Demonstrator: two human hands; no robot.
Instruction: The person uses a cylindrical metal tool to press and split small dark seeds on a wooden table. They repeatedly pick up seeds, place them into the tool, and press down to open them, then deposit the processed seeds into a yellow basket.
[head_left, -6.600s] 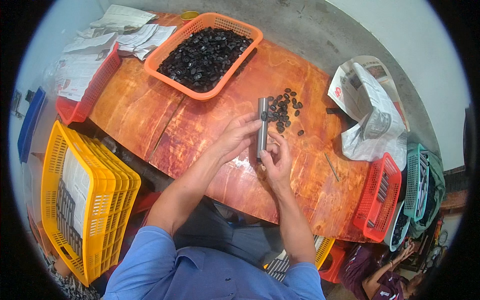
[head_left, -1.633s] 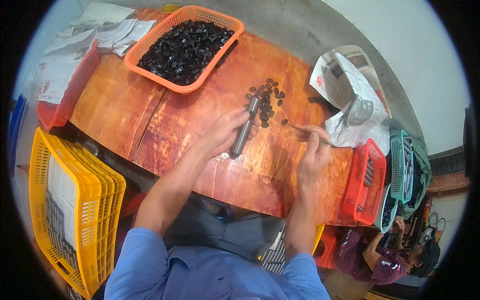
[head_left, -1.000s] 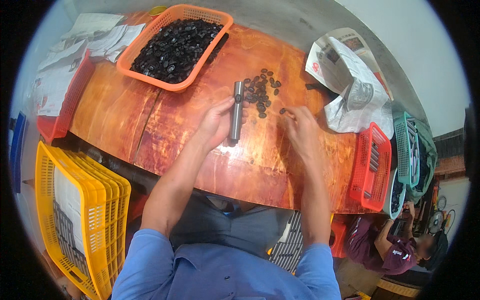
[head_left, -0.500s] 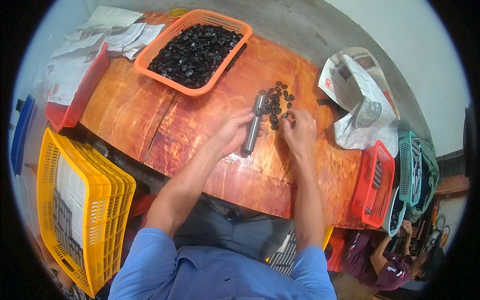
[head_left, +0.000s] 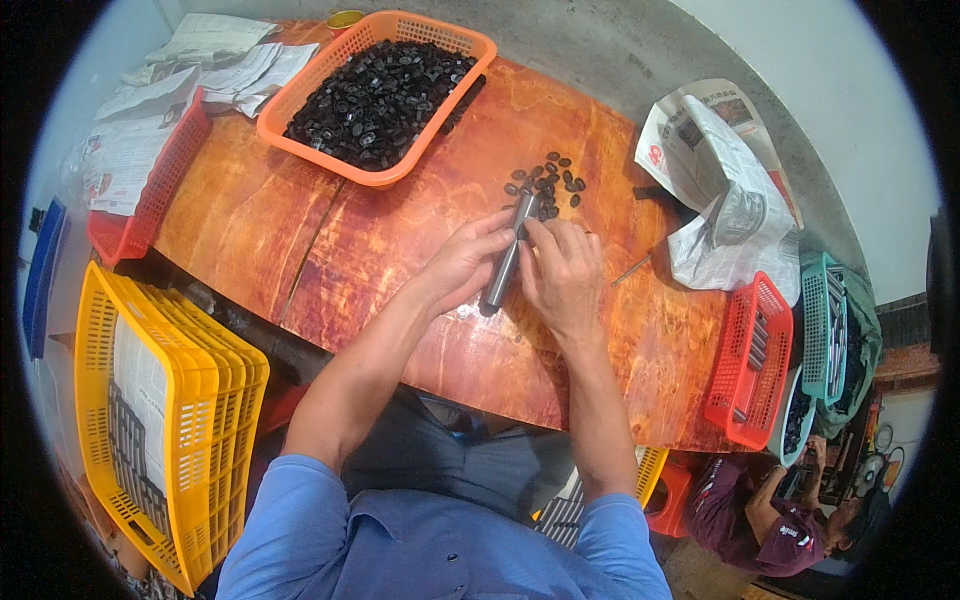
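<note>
The left hand (head_left: 465, 263) grips a grey metal tube (head_left: 504, 273) above the desk (head_left: 400, 270); the right hand (head_left: 565, 275) touches it (whether grasping anything, I cannot tell). Black pieces (head_left: 385, 100) fill the orange basket (head_left: 372, 178); the red basket at right (head_left: 722, 400) holds rods (head_left: 758, 342), the yellow crate (head_left: 195, 400) newspaper (head_left: 140, 370) and bars (head_left: 128, 435).

The right hand (head_left: 565, 275), apart on the right a second ago, is back at the grey cylinder (head_left: 507, 260), close against its upper half. Right of the cylinder, the thin stick (head_left: 632, 270) now lies at a different slant.
</note>
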